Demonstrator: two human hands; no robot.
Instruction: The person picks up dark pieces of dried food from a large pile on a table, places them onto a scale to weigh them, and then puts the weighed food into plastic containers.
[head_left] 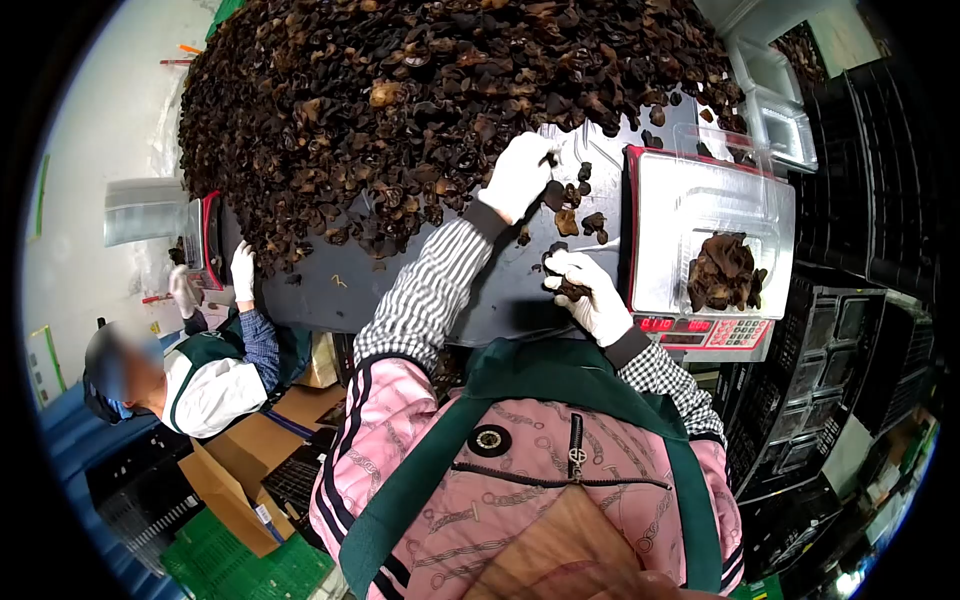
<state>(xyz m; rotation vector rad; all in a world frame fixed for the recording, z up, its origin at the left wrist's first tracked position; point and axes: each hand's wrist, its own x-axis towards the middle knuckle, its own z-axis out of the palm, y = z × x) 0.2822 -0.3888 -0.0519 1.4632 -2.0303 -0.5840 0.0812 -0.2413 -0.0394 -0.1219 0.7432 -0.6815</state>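
My left hand [516, 178], in a white glove, is closed at the edge of a big heap of dark brown wood ear mushrooms [400, 110], with a dark bit showing at its fingertips. Nearer my body, my right hand [592, 300], also gloved, curls around several dark wood ear pieces. A few loose mushrooms [566, 222] lie between both hands on the dark tabletop [400, 282]. To the right, a clear plastic tray [700, 215] holding a clump of wood ears [726, 272] rests on a red-rimmed digital scale [645, 255] with a lit red display.
At the left, a co-worker [215, 370] with gloved hands sits by another scale [208, 240]. Clear plastic trays [782, 125] are stacked at the back right. Black crates [800, 380] line the right side. An open cardboard box [235, 480] stands on the lower left.
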